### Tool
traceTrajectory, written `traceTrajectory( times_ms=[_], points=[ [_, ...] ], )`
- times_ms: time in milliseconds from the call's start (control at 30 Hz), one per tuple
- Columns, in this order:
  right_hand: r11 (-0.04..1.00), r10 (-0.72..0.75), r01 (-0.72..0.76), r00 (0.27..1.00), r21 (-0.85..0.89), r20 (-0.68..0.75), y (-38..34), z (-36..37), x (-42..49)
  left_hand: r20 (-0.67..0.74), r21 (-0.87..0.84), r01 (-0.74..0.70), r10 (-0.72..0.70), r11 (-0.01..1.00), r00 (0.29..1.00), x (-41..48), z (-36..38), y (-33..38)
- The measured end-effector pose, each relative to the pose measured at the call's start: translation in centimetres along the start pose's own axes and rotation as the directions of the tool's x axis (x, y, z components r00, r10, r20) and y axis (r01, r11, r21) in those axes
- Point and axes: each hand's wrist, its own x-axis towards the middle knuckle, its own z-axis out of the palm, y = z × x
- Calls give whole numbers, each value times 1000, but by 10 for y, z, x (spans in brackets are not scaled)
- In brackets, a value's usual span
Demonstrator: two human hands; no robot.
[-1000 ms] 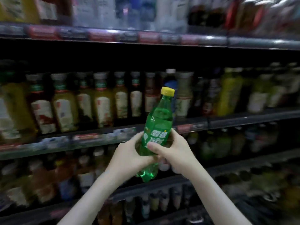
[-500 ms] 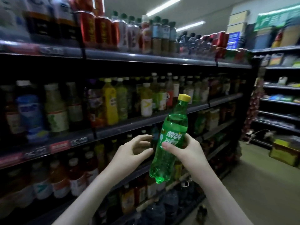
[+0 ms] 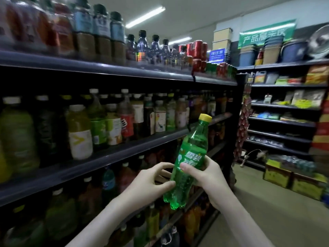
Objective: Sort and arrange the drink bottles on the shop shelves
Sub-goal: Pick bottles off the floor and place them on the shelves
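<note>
A: Change since half a second ago?
B: The left hand [image 3: 151,180] was apart from the green plastic soda bottle [image 3: 188,164]. Now its thumb tip touches the lower body and its fingers curl in behind. The view has swung right, so more aisle shows.
A: Right hand [image 3: 208,177]?
B: Grip as before: thumb across the label, fingers wrapped behind.
A: Bottle position?
B: Lower centre of the frame, tilted right, in front of the dark metal shop shelves [image 3: 106,157], not on them.
A: Counts, near to far?
B: Two hands, one held bottle, one yellow screw cap [image 3: 205,117]. Shelved bottles too blurred to count. Red drink cans [image 3: 197,49] at upper centre, number unclear. Two ceiling strip lights [image 3: 145,16], one green wall banner [image 3: 267,32] at upper right.
</note>
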Motion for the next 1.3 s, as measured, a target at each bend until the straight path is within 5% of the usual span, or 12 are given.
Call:
traceTrajectory(
  times_ms=[267, 567, 800, 1000, 1300],
  points=[
    [1000, -18, 17, 986, -9, -166, 50, -145, 139, 61, 60, -75, 72, 995, 996, 201, 107, 23],
    [997, -69, 72, 979, 10, -191, 116, -330, 315, 35, 71, -96, 94, 993, 995, 420, 243, 55],
    [983, -140, 161, 967, 89, -211, 162, -418, 462, -201, 124, 57, -31, 991, 979, 564, 295, 36],
    [957, -192, 225, 964, 183, -183, 209, -455, 592, -468, 118, 153, -81, 981, 880, 694, 304, -7],
    [885, -377, 416, 904, 210, -202, 236, -481, 768, -614, 221, 267, -79, 938, 785, 880, 318, -38]
  ],
)
